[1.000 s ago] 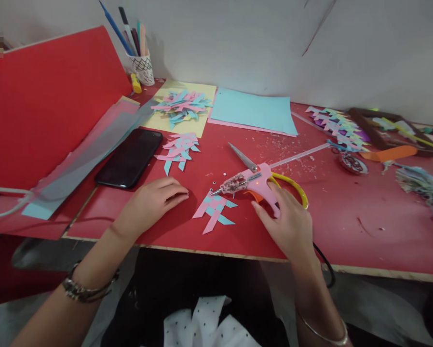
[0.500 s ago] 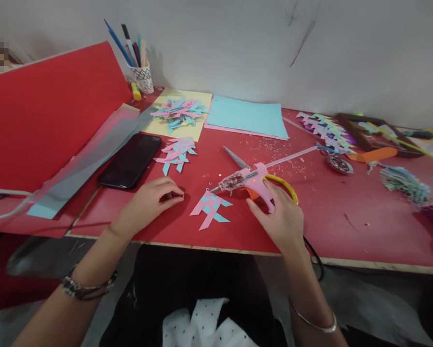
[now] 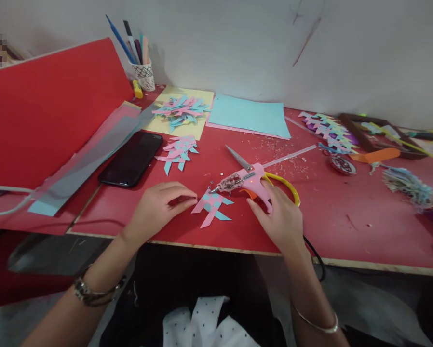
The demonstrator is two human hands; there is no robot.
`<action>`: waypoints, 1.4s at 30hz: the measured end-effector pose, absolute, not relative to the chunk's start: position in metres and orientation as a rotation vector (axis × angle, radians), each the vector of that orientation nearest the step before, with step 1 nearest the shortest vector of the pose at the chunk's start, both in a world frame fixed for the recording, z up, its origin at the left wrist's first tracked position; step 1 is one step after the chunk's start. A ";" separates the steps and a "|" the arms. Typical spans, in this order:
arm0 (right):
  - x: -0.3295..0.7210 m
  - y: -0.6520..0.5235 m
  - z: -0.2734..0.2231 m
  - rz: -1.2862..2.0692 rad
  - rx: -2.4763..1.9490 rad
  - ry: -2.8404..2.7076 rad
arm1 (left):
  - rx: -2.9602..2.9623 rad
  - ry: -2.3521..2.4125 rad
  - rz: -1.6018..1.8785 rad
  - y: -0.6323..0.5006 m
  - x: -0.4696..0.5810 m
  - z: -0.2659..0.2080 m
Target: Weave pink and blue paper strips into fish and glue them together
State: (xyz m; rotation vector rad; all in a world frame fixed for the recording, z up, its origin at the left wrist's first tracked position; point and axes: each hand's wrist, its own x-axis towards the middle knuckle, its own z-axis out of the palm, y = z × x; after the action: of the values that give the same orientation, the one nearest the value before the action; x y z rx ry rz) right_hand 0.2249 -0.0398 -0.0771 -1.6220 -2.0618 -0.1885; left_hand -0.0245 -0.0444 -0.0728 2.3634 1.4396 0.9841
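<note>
Paper fish [image 3: 212, 205], woven from pink and blue strips, lies flat near the table's near edge, between the person's two hands. At its left side, the left hand [image 3: 160, 207] has thumb and forefinger brought nearly together; whether they touch the fish or pinch something tiny cannot be told. The right hand [image 3: 283, 214], to the right, has its fingers curled round the handle of a pink glue gun [image 3: 254, 182], with the thumb standing apart from the handle. The gun's metal tip points left, at the fish's far corner; whether it touches the paper is unclear.

Just beyond that corner lie a few small discs [image 3: 211, 181]. Scissors [image 3: 240, 158] lie partly behind the gun, blades pointing far and left, yellow handle to the right. A clear glue stick [image 3: 292, 155] juts out of the gun's back, toward the far right.

Farther out, a second fish [image 3: 180, 149] lies far and left of the first, just right of a phone [image 3: 131, 159]. Beyond it, a pile of woven pieces [image 3: 180, 113] rests on a yellow sheet [image 3: 193, 134], with a blue sheet [image 3: 249, 115] to the right. Far left, pens stand in a cup [image 3: 144, 77]; far right is a brown frame [image 3: 354, 132].
</note>
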 end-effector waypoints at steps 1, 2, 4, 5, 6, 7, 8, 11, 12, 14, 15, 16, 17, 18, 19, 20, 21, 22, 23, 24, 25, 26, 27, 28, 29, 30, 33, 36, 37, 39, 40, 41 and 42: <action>0.225 -0.040 -0.077 -0.190 -1.620 -2.060 | 2.381 1.422 0.973 -0.045 -0.021 -0.073; 0.225 -0.040 -0.077 -0.192 -1.618 -2.059 | 2.405 1.400 0.952 -0.046 -0.018 -0.074; 0.225 -0.040 -0.077 -0.196 -1.616 -2.059 | 2.462 1.375 0.879 -0.046 -0.013 -0.077; 0.225 -0.040 -0.077 -0.198 -1.617 -2.059 | 2.487 1.370 0.835 -0.045 -0.012 -0.078; 0.225 -0.040 -0.077 -0.201 -1.619 -2.061 | 2.510 1.373 0.796 -0.045 -0.012 -0.080; 0.225 -0.040 -0.077 -0.205 -1.620 -2.064 | 2.528 1.379 0.765 -0.045 -0.012 -0.081; 0.225 -0.040 -0.077 -0.211 -1.620 -2.068 | 2.537 1.387 0.744 -0.044 -0.012 -0.081; 0.226 -0.040 -0.077 -0.229 -1.602 -2.082 | 2.531 1.390 0.725 -0.044 -0.012 -0.082; 0.226 -0.040 -0.077 -0.234 -1.595 -2.085 | 2.522 1.388 0.722 -0.044 -0.012 -0.081; 0.226 -0.040 -0.077 -0.237 -1.584 -2.089 | 2.508 1.382 0.723 -0.044 -0.012 -0.081; 0.226 -0.040 -0.078 -0.237 -1.581 -2.088 | 2.504 1.380 0.725 -0.044 -0.012 -0.081; 0.226 -0.040 -0.078 -0.236 -1.580 -2.087 | 2.500 1.379 0.729 -0.043 -0.012 -0.081; 0.226 -0.040 -0.078 -0.235 -1.579 -2.085 | 2.496 1.379 0.736 -0.043 -0.012 -0.081; 0.226 -0.040 -0.078 -0.233 -1.578 -2.082 | 2.493 1.379 0.743 -0.043 -0.013 -0.082; 0.226 -0.040 -0.078 -0.230 -1.577 -2.076 | 2.489 1.381 0.745 -0.043 -0.013 -0.082; 0.226 -0.040 -0.077 -0.229 -1.579 -2.069 | 2.483 1.383 0.740 -0.043 -0.013 -0.082; 0.226 -0.040 -0.077 -0.230 -1.581 -2.061 | 2.477 1.383 0.733 -0.043 -0.013 -0.083; 0.226 -0.040 -0.076 -0.234 -1.586 -2.049 | 2.468 1.381 0.729 -0.043 -0.013 -0.083; 0.226 -0.040 -0.075 -0.241 -1.590 -2.032 | 2.457 1.378 0.728 -0.042 -0.013 -0.083; 0.227 -0.040 -0.075 -0.247 -1.595 -2.012 | 2.444 1.372 0.729 -0.042 -0.013 -0.083; 0.227 -0.040 -0.074 -0.250 -1.600 -1.993 | 2.434 1.366 0.734 -0.042 -0.013 -0.083; 0.227 -0.040 -0.074 -0.249 -1.606 -1.972 | 2.426 1.362 0.738 -0.042 -0.013 -0.084; 0.228 -0.040 -0.074 -0.244 -1.615 -1.951 | 2.419 1.358 0.738 -0.042 -0.013 -0.084; 0.229 -0.040 -0.073 -0.237 -1.625 -1.928 | 2.413 1.355 0.741 -0.042 -0.013 -0.084; 0.230 -0.040 -0.072 -0.229 -1.636 -1.903 | 2.407 1.355 0.742 -0.042 -0.013 -0.084; 0.232 -0.040 -0.070 -0.223 -1.645 -1.869 | 2.402 1.356 0.746 -0.043 -0.013 -0.084; 0.246 -0.037 -0.060 -0.209 -1.723 -1.730 | 2.399 1.358 0.780 -0.046 -0.014 -0.084; 0.275 -0.031 -0.049 -0.227 -1.990 -1.548 | 2.387 1.354 0.814 -0.048 -0.015 -0.082; 0.286 -0.028 -0.047 -0.225 -2.100 -1.508 | 2.374 1.361 0.820 -0.048 -0.016 -0.081; 0.307 -0.025 -0.045 -0.192 -2.276 -1.518 | 2.358 1.394 0.810 -0.047 -0.017 -0.078; 0.313 -0.025 -0.045 -0.181 -2.323 -1.566 | 2.362 1.413 0.801 -0.046 -0.018 -0.076; 0.317 -0.026 -0.045 -0.188 -2.347 -1.630 | 2.377 1.428 0.786 -0.044 -0.019 -0.074; 0.316 -0.029 -0.045 -0.227 -2.349 -1.697 | 2.399 1.437 0.769 -0.042 -0.019 -0.071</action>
State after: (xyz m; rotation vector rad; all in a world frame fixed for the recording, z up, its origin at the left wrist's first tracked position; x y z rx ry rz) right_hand 0.3156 -0.0288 -0.0453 -2.3490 -1.6973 -0.2267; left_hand -0.0188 -0.0424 -0.0714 2.3992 1.4374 0.7687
